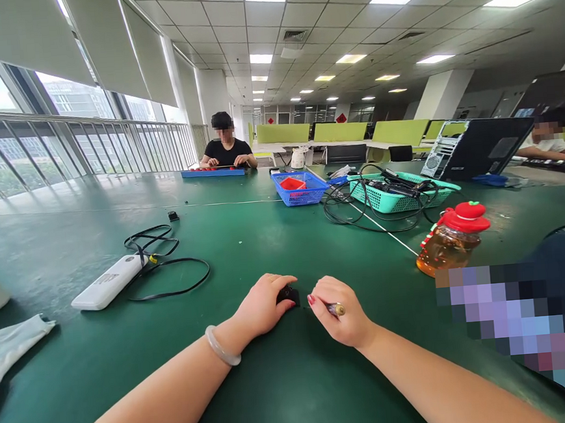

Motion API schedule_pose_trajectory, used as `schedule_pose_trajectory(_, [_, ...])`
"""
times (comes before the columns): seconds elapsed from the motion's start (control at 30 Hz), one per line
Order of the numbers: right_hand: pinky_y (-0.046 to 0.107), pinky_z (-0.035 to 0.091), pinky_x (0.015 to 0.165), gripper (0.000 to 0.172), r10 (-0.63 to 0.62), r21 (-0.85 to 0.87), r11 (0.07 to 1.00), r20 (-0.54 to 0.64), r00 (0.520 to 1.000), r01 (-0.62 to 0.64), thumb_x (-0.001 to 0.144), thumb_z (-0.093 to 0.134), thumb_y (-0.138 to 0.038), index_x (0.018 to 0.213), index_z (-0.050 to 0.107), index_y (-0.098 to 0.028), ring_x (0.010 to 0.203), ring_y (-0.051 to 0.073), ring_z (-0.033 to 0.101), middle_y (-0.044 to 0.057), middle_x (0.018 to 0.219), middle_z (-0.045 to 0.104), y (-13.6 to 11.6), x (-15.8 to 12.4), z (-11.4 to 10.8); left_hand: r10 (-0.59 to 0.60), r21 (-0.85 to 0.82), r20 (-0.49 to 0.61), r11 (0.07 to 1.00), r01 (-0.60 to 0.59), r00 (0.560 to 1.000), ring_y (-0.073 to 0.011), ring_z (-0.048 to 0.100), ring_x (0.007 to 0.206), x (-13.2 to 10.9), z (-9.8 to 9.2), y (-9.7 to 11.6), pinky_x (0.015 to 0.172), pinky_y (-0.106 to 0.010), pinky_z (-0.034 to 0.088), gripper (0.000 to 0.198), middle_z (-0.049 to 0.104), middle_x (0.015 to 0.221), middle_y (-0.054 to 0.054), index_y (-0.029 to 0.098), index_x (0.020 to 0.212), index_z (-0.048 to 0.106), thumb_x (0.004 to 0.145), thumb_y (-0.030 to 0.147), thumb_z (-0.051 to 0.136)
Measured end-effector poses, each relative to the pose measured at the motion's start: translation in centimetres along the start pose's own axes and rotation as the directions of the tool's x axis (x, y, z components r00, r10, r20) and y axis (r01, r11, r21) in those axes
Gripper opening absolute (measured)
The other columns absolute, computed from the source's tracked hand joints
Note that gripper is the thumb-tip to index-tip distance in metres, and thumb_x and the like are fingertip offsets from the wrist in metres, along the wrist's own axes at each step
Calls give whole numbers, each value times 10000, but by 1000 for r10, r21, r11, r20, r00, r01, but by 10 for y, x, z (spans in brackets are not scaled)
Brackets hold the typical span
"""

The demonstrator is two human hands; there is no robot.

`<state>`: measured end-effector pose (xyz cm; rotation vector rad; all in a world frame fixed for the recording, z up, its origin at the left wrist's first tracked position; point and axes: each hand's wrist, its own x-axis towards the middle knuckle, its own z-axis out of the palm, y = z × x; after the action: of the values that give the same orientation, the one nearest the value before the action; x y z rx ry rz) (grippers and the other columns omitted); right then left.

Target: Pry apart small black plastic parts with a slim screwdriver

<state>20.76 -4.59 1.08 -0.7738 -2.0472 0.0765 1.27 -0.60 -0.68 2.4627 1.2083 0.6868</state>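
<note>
My left hand, with a pale bangle on the wrist, is closed around a small black block-shaped part resting on the green table. Its fingers cover much of the part, so its exact kind is hidden. Just to the right, my right hand is wrapped round what looks like a small screwdriver with a rounded, gold-brown handle end. A thin shaft points left from the fist towards the black part; whether the tip touches it I cannot tell.
On the left lie a white power bank and a black cable. Ahead stand a blue basket and a teal basket of cables. A red-lidded bottle is at right. Co-workers sit across the table and far right.
</note>
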Motion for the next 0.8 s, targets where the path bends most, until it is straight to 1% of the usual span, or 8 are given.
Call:
schedule_pose_trajectory(0.07, [292,325,558,334,-26,11,1000,-29,999,27,920,410,-157,595,365,-216,527,135,356,-26,516,397,-3,0,-2,-62,-3,-8,998,62,998,-255,583,1131,0,0,-1,998,-406,471,469,687,1162,-68,231,1259,596,803,269,698])
schedule_pose_trajectory(0.13, [299,329,567,302,-58,15,998,-60,997,59,907,422,-149,613,410,-217,535,140,370,-18,527,432,-7,0,-3,-93,-11,-5,996,93,996,-259,595,1113,1,0,-2,986,-405,477,451,700,1136,-65,227,1229,622,790,289,707])
schedule_pose_trajectory(0.23, [306,342,587,231,-127,-7,992,-59,990,127,884,446,-152,666,483,-218,554,149,407,-6,561,480,-12,-1,-4,-75,-21,-9,997,75,997,-257,602,1099,1,2,-4,980,-401,477,392,714,1112,-53,232,1172,657,789,303,699])
schedule_pose_trajectory(0.37, [312,357,606,175,-222,-29,975,-10,975,221,872,457,-161,723,529,-217,574,150,437,0,604,532,-13,-2,-3,-50,-19,-23,999,49,999,-257,607,1077,2,4,-6,973,-406,477,358,725,1090,-45,233,1135,677,786,312,695])
schedule_pose_trajectory(0.47, [317,360,606,175,-237,-35,971,22,971,238,881,461,-171,729,535,-217,581,148,449,2,615,558,-11,-2,-3,-47,-16,-21,999,46,999,-258,606,1074,2,4,-6,973,-404,475,351,730,1082,-40,235,1124,682,780,305,696])
schedule_pose_trajectory(0.57, [318,364,612,176,-230,-43,972,22,973,231,892,465,-180,738,541,-217,590,147,470,4,624,575,-10,-2,-2,-49,-10,-23,999,49,999,-259,599,1084,3,3,-5,978,-400,470,350,732,1073,-38,232,1122,683,778,293,693])
schedule_pose_trajectory(0.8, [314,362,615,196,-246,-94,963,63,967,251,900,473,-192,722,549,-220,601,148,467,3,628,574,-11,-2,0,-33,3,-34,999,33,999,-259,593,1079,3,2,-5,976,-400,468,372,730,1061,-41,228,1127,681,757,257,701])
